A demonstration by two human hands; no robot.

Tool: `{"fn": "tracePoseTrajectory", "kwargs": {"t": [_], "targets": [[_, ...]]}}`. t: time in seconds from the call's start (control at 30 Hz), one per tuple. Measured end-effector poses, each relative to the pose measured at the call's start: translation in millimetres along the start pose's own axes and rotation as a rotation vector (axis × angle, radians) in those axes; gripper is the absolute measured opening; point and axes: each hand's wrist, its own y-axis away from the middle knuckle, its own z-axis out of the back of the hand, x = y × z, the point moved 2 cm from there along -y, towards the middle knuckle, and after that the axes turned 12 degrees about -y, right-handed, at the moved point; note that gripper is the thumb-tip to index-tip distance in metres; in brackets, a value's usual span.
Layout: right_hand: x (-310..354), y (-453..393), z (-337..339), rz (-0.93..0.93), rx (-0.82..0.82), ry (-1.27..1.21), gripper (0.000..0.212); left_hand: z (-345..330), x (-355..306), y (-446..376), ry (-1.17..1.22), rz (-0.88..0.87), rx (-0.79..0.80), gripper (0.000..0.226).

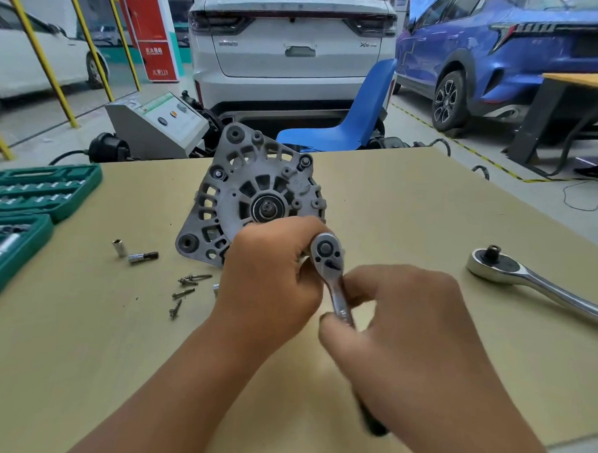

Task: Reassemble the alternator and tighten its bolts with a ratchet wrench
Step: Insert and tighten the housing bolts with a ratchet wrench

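Alternator [254,193]: grey, propped upright at centre frame on tan table [411,204]. Left hand [271,280] curled around its lower edge. Right hand [406,320] grips small ratchet [333,272], head at alternator's lower right. Larger ratchet [528,281] at right. Loose screws [185,290] and sockets [132,251] lower left of alternator; green tool case [35,194] at left edge.

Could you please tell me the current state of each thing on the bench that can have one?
Alternator: on edge, steadied by left hand.
Small ratchet: head at alternator's lower edge, handle gripped by right hand.
Large ratchet: lying unused.
Socket case: open.
Loose screws: not fitted.
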Motion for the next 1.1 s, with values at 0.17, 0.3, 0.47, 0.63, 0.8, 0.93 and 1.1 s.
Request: {"fn": "tracePoseTrajectory", "kwargs": {"t": [0.17,0.3,0.47,0.63,0.8,0.93,1.1], "targets": [[-12,-13,28,-0.008,-0.278,0.045,0.024,3,-2,-2,-0.015,-0.055,0.005,0.005],[-3,-4,8,0.023,-0.105,0.079,0.014,3,-5,-2,-0.033,-0.055,-0.075,0.013],[-6,-4,5,0.035,-0.074,0.024,0.013,5,-1,3,-0.026,-0.089,-0.019,0.023],[-9,-12,20,0.041,-0.243,0.060,0.020,4,-5,-1,-0.029,-0.059,-0.059,0.015],[-6,1,-6,0.002,0.071,-0.040,0.012,4,-6,1,-0.016,-0.054,-0.073,0.023],[-13,-11,20,0.008,-0.198,0.098,0.030,6,0,0,-0.005,-0.097,-0.014,0.018],[-4,-6,11,0.034,-0.104,0.117,0.025,2,-6,-3,0.003,-0.018,-0.090,0.012]]}}
